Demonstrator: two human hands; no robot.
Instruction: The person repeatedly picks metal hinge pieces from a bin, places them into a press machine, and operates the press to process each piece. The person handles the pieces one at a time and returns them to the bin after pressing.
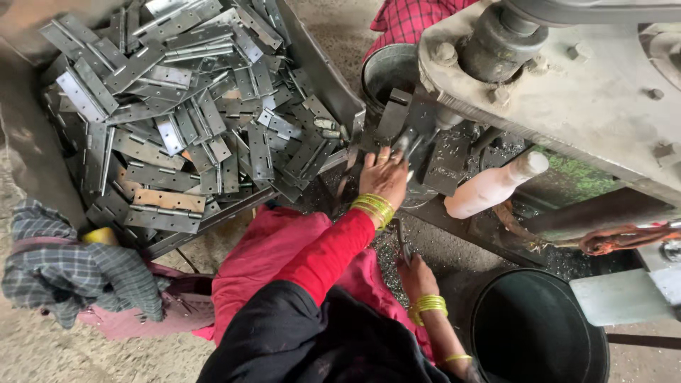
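My left hand, in a red sleeve with yellow-green bangles, reaches forward to the dark bed of a press machine. Its fingers are closed on a grey metal hinge lying under the machine's tool. My right hand, also wearing bangles, rests lower, close to my lap. It grips a thin metal rod that points up toward the machine bed. To the left of my left hand, a large heap of flat steel hinges fills a metal tray.
A white plastic bottle leans against the machine. A black bucket stands at lower right and a metal bucket behind the press. A plaid cloth lies on a pink bag at left. Another person's red checked clothing shows at top.
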